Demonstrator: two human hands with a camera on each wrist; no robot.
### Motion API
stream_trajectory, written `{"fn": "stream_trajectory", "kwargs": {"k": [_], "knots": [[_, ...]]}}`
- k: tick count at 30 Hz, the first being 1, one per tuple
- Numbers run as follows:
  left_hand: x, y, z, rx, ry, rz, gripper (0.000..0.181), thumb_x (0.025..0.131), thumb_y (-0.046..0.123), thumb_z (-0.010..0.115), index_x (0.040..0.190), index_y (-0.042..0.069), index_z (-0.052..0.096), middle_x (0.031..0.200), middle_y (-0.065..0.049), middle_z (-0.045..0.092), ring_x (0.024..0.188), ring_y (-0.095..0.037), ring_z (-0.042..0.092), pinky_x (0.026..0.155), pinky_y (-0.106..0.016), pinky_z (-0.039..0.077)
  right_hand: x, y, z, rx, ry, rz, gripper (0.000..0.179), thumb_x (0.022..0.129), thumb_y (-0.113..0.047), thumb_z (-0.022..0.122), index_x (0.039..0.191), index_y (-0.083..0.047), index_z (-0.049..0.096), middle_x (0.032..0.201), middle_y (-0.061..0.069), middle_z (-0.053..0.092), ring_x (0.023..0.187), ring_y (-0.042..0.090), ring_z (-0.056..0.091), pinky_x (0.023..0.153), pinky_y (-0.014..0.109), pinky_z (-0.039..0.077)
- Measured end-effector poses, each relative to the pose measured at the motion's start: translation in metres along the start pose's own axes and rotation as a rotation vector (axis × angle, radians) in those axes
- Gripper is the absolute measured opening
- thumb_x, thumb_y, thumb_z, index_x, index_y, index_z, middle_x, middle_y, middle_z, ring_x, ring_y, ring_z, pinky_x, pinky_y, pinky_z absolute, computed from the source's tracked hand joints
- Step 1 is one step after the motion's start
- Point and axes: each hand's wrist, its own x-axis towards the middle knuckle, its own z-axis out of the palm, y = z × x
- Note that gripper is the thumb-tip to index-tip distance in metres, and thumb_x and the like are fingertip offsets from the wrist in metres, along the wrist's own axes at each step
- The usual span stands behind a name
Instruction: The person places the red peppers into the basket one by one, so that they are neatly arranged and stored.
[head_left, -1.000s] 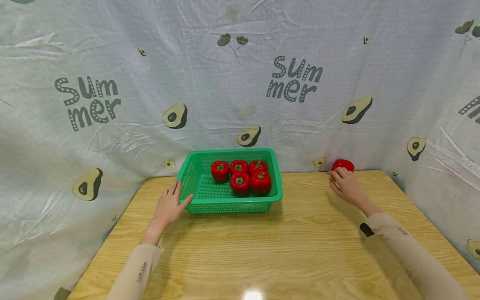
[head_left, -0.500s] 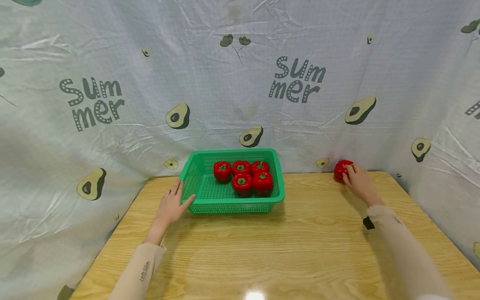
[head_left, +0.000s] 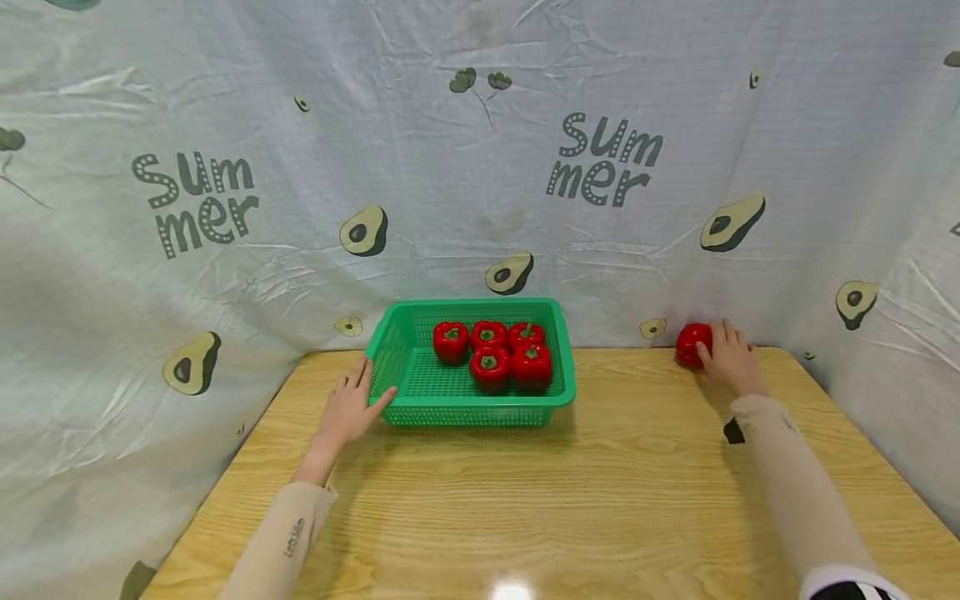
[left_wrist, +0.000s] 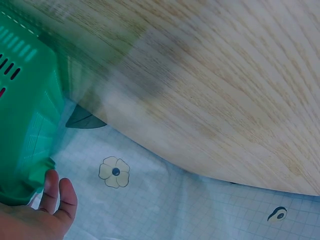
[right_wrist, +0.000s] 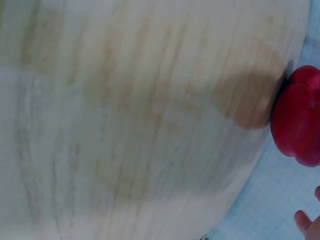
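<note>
In the head view my left hand [head_left: 348,410] rests at the left front corner of a green plastic basket [head_left: 472,401], thumb along the front rim and fingers along the left side. The left wrist view shows its fingers [left_wrist: 67,197] against the basket's green rim [left_wrist: 31,182]. Several red bell peppers [head_left: 491,368] stand inside the basket, mostly on its right. At the table's far right, my right hand [head_left: 731,360] lies beside a lone red bell pepper [head_left: 688,346], its fingers extended. From the right wrist, a gap shows between the fingertips [right_wrist: 302,218] and that pepper [right_wrist: 296,117].
The wooden table [head_left: 600,492] ends against a pale cloth [head_left: 442,167] printed with avocados, hung behind and along both sides. Between the basket and the lone pepper lies bare tabletop. A dark band [head_left: 733,431] shows at my right wrist.
My right hand has shifted from in front of and over the lone pepper to its right side, its fingers straightening. The left hand stays on the basket; the whole view drifts slightly right.
</note>
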Motion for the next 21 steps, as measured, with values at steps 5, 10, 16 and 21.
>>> {"fn": "stream_trajectory", "kwargs": {"k": [5,10,16,21], "knots": [[0.002,-0.001,0.0,0.003,0.003,0.007,0.076,0.091,0.051,0.035,0.14,-0.006,0.02,0.145,-0.024,0.02,0.119,-0.046,0.03,0.086,-0.056,0.035,0.006,0.0,-0.003,-0.001,-0.06,0.037,0.058,0.096,-0.037,0.025,0.138,0.002,0.016,0.14,0.034,0.013,0.123,0.052,0.014,0.091,0.07,0.015],[0.002,-0.001,0.001,0.002,0.005,0.006,0.075,0.091,0.049,0.037,0.14,-0.006,0.02,0.145,-0.024,0.021,0.12,-0.046,0.031,0.088,-0.056,0.035,0.014,0.0,-0.003,-0.001,-0.093,0.066,0.06,0.096,-0.039,0.021,0.14,0.001,0.012,0.141,0.034,0.01,0.124,0.052,0.012,0.09,0.07,0.013],[0.001,-0.001,0.003,0.007,0.004,0.007,0.074,0.091,0.048,0.038,0.139,-0.006,0.021,0.145,-0.024,0.022,0.12,-0.046,0.031,0.088,-0.056,0.035,0.015,-0.004,0.001,0.019,-0.156,0.11,0.055,0.096,-0.035,0.022,0.137,0.001,0.015,0.139,0.033,0.011,0.123,0.052,0.011,0.091,0.071,0.013],[0.001,-0.001,0.003,0.005,0.007,0.009,0.075,0.091,0.048,0.038,0.139,-0.006,0.021,0.145,-0.024,0.02,0.121,-0.047,0.03,0.089,-0.057,0.034,0.015,-0.008,0.006,0.045,-0.141,0.137,0.053,0.096,-0.034,0.024,0.134,0.003,0.015,0.137,0.036,0.01,0.122,0.053,0.012,0.09,0.071,0.015]]}}
